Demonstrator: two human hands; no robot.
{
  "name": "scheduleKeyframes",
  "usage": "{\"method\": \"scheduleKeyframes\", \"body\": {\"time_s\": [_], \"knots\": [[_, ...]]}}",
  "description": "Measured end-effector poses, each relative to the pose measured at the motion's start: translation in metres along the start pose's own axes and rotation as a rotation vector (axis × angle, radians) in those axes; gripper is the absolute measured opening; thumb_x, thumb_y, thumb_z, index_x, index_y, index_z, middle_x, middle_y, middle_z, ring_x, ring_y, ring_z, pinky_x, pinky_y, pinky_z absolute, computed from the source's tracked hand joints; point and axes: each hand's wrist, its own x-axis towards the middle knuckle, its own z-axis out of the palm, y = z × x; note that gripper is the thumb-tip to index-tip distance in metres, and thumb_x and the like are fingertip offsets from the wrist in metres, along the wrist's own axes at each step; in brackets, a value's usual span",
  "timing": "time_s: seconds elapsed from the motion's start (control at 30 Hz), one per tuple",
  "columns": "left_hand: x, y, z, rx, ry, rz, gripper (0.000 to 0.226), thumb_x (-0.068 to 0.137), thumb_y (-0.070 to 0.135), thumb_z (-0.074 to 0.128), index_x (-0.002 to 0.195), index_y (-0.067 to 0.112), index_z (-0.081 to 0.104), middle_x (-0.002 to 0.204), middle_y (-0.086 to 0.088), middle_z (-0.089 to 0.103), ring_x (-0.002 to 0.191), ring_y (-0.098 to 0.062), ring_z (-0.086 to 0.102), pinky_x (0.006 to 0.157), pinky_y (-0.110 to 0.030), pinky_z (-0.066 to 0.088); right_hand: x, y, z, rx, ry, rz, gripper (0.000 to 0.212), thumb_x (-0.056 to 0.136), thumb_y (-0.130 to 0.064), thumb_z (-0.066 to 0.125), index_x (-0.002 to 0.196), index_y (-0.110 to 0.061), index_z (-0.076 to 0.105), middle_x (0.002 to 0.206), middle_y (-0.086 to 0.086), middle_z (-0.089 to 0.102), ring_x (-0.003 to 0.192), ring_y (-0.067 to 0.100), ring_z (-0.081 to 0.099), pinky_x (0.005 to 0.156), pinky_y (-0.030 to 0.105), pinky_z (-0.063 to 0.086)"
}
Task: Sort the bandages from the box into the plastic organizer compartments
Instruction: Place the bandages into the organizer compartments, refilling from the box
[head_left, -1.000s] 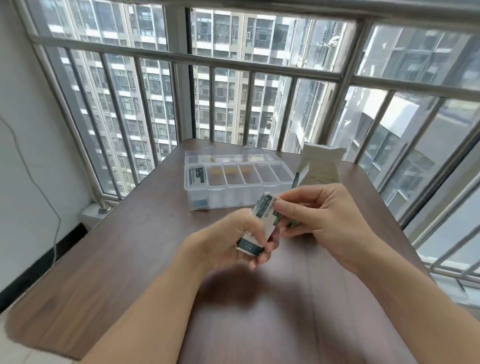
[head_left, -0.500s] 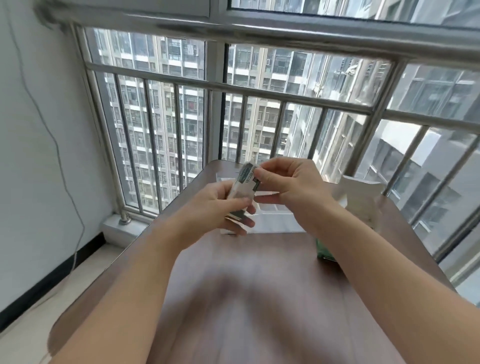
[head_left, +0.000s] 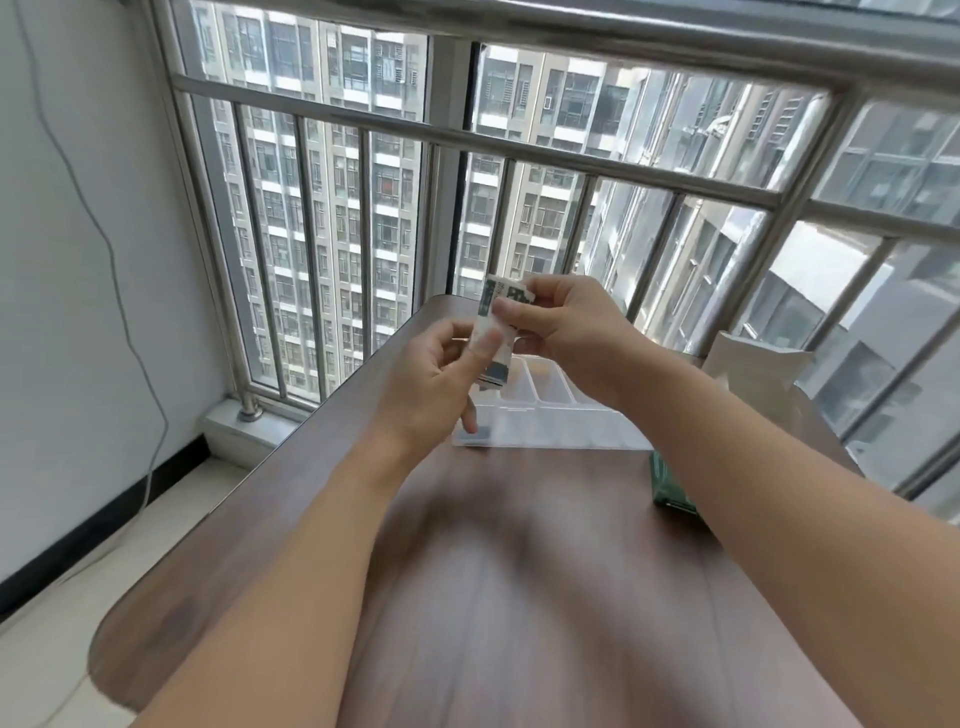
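One stack of bandages (head_left: 493, 332), raised above the one plastic organizer (head_left: 545, 415): my left hand (head_left: 431, 384) and right hand (head_left: 566, 332) both pinch it. One box (head_left: 748, 374) stands right, on one table (head_left: 519, 571).

Both forearms reached forward, bare. Left hand (head_left: 431, 384) pinched a bandage stack (head_left: 493, 332) with thumb over its face; right hand (head_left: 566, 332) pinched the top end, fingers curled.

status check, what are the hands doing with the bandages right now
Left hand and right hand both pinch a white-and-green stack of bandage strips, raised above the clear plastic organizer. Green-and-white cardboard box stands open at right. Nothing in the way.
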Motion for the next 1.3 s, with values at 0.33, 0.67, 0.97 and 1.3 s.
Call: {"method": "scheduleKeyframes", "body": {"time_s": [0.33,0.67,0.97,1.3], "knots": [[0.005,-0.037,-0.007,0.169,0.437,0.052,0.03,0.094,0.049,0.042,0.09,0.028,0.063,0.083,0.013,0.066,0.077,0.005,0.059,0.078,-0.031,0.049,0.022,0.013,-0.004,0.185,-0.043,0.31,0.016,0.093,-0.003,0.067,0.108,-0.001,0.062,0.089,0.009,0.072,0.084,0.016,0.071,0.082,0.028,0.061],[0.003,-0.041,-0.003,0.069,0.214,0.063,0.034,0.088,0.043,0.055,0.116,0.025,0.064,0.108,0.011,0.07,0.094,0.001,0.065,0.081,-0.022,0.05,0.046,0.009,0.0,-0.077,-0.075,0.369,0.018,0.089,0.0,0.071,0.102,-0.003,0.059,0.088,0.012,0.068,0.083,0.019,0.067,0.062,0.023,0.06],[0.003,-0.044,-0.004,0.171,0.181,0.059,0.038,0.084,0.032,0.073,0.119,0.03,0.057,0.107,0.012,0.066,0.107,-0.013,0.063,0.084,-0.028,0.052,0.053,0.019,0.006,-0.28,-0.046,0.288,0.039,0.085,-0.006,0.077,0.12,0.0,0.06,0.095,0.014,0.069,0.076,0.018,0.069,0.066,0.026,0.06],[0.004,-0.046,-0.002,0.212,0.185,0.051,0.056,0.082,0.011,0.074,0.128,0.032,0.051,0.112,0.012,0.063,0.107,-0.009,0.062,0.089,-0.034,0.055,0.034,0.038,0.007,-0.469,-0.077,-0.038,0.019,0.092,-0.019,0.072,0.11,-0.017,0.066,0.082,0.007,0.071,0.064,0.017,0.064,0.063,0.032,0.054]]}}
